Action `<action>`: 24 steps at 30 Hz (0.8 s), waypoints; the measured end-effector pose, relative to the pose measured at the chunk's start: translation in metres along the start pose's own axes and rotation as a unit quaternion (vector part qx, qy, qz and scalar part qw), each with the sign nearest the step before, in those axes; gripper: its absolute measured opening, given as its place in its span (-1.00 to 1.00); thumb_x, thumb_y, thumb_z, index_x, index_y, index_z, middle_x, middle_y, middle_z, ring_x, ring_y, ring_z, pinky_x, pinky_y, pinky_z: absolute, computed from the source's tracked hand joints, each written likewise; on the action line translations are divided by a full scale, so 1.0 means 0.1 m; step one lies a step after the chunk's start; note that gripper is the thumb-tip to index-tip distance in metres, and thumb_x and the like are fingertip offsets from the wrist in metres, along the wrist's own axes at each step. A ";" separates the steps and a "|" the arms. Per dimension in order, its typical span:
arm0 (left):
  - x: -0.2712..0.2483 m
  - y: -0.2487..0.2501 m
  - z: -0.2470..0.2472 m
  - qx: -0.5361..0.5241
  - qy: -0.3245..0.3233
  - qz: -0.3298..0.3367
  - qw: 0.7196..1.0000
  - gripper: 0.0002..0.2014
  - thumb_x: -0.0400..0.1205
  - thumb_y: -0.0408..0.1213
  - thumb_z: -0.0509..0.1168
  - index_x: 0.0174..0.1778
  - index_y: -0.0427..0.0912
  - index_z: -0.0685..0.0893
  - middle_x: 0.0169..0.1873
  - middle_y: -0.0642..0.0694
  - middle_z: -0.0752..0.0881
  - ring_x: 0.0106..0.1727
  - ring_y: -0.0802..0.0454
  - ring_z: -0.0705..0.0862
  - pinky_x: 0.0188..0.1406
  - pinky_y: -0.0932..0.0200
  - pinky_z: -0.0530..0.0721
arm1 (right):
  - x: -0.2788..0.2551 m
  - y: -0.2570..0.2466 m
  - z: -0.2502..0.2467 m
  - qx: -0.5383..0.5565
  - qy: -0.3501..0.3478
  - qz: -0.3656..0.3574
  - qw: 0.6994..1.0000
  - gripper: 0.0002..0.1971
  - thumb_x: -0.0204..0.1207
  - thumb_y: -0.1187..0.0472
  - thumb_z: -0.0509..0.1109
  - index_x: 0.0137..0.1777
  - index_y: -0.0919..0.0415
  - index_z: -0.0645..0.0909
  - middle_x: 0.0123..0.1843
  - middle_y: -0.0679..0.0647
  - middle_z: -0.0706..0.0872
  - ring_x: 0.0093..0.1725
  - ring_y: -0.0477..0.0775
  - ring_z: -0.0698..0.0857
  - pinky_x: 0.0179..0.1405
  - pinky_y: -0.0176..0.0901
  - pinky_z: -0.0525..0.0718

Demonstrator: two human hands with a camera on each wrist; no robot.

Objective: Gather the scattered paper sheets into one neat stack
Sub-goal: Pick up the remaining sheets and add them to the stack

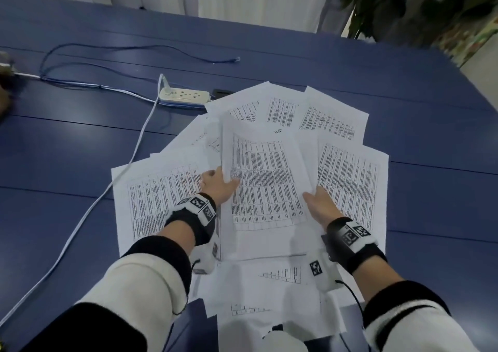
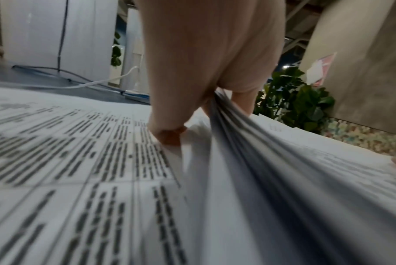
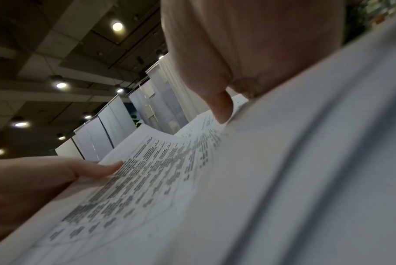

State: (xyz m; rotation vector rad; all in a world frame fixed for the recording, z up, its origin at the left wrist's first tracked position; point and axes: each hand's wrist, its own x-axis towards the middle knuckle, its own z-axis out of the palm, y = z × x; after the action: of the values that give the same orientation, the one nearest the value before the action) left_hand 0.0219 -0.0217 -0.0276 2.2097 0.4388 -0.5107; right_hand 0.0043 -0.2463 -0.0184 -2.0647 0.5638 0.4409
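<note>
White printed sheets, gathered into a partial stack point(image 1: 265, 179), are held above the middle of the blue table point(image 1: 80, 141), lifted clear of the loose sheets below and bowed so that the two long edges stand higher than the middle. The left edge of the stack is pinched by the left hand point(image 1: 218, 186), with the thumb laid on the top page and the fingers hidden beneath; in the left wrist view several layered page edges are seen clamped between thumb and fingers. The right edge is gripped by the right hand point(image 1: 320, 203), thumb on top and fingers under the paper, which is confirmed in the right wrist view. A handwritten "25" is visible near the far end of the top page. Scattered sheets point(image 1: 347, 179) printed with dense tables are fanned out on the table around and under the stack, overlapping one another on the left, on the right, on the far side and toward the person. A white power strip point(image 1: 184, 97) is lying just beyond the far left sheets, with a white cable point(image 1: 113, 182) run from it toward the near left table edge. A thin blue cable point(image 1: 140, 49) is looped across the far side of the table. A leafy plant point(image 1: 404, 4) is standing beyond the far right corner.
</note>
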 end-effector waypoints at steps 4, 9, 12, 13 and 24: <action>0.00 0.07 -0.03 -0.103 -0.060 -0.002 0.993 -0.19 0.56 0.08 0.28 0.65 -0.07 0.04 0.61 -0.27 0.03 0.56 -0.29 0.26 0.54 -0.22 0.31 | 0.03 0.05 -0.08 0.037 0.001 -0.008 0.999 -0.60 0.65 0.28 0.20 0.45 0.38 0.33 0.35 0.26 0.55 0.19 0.20 0.59 0.15 -0.07 0.51; -0.04 -0.06 -0.06 -0.208 0.001 0.021 0.978 -0.29 0.52 -0.13 0.40 0.57 -0.11 0.26 0.47 -0.27 0.43 0.39 -0.21 0.52 0.38 -0.15 0.52 | 0.06 0.11 -0.10 0.080 0.028 -0.009 0.996 -0.61 0.60 0.40 0.22 0.42 0.40 0.37 0.31 0.30 0.59 0.06 0.13 0.58 0.03 -0.12 0.52; -0.06 -0.22 -0.07 -0.262 0.074 0.005 0.962 -0.33 0.55 -0.36 0.38 0.54 -0.16 0.24 0.05 -0.22 0.66 -0.08 -0.07 0.69 0.03 -0.04 0.69 | 0.06 0.14 -0.09 0.093 0.041 -0.007 0.995 -0.64 0.60 0.44 0.18 0.40 0.41 0.41 0.28 0.25 0.62 0.15 0.21 0.63 0.10 -0.08 0.57; -0.07 -0.25 -0.07 -0.262 0.072 -0.009 0.962 -0.29 0.54 -0.33 0.39 0.56 -0.16 0.18 0.17 -0.26 0.62 0.01 -0.12 0.67 0.14 -0.11 0.66 | 0.07 0.16 -0.08 0.098 0.041 -0.007 0.994 -0.64 0.61 0.45 0.15 0.41 0.40 0.41 0.26 0.21 0.62 0.16 0.22 0.63 0.10 -0.07 0.58; -0.22 -0.11 -0.03 -0.200 0.001 0.105 0.974 -0.45 0.56 -0.48 0.32 0.46 -0.19 0.32 0.19 -0.23 0.61 0.06 -0.13 0.65 0.02 0.06 0.66 | 0.04 0.15 -0.02 0.150 -0.040 -0.012 0.988 -0.64 0.57 0.49 0.22 0.35 0.42 0.32 0.29 0.28 0.58 0.13 0.20 0.60 0.19 0.04 0.58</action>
State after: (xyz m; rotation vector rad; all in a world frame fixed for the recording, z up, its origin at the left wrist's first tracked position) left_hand -0.0015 -0.0157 -0.0219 1.8388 0.2751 -0.2768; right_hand -0.0003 -0.2561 -0.0301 -1.7566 0.5222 0.3975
